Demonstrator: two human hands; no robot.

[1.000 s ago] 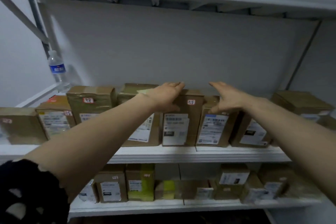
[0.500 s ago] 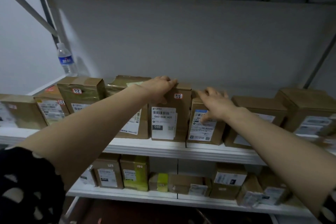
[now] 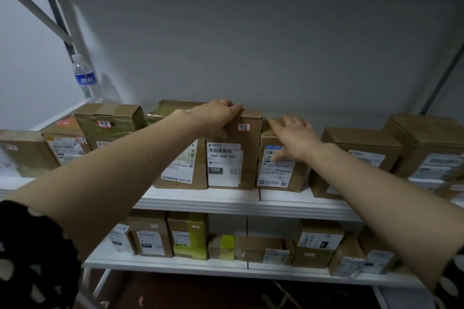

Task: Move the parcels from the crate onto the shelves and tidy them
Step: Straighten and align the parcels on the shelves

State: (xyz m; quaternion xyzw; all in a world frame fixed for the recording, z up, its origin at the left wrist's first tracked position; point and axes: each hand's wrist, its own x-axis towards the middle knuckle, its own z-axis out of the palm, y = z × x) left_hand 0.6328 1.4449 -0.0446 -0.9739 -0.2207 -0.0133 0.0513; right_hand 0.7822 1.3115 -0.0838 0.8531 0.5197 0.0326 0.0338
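A row of brown cardboard parcels stands on the white middle shelf. My left hand grips the top front edge of the tall parcel with the "060" label, fingers curled over its top. Next to it on the right stands a shorter parcel. My right hand lies flat on that parcel's top and upper front, fingers spread and straight. The crate is out of view.
More parcels line the middle shelf on the left and right. The lower shelf holds several smaller boxes. A water bottle stands at the back left by the shelf post. Another shelf board runs overhead.
The view has moved closer to the shelf. My left hand's fingers curled over the tall parcel's top. My right hand dropped from above the parcels onto the shorter parcel.
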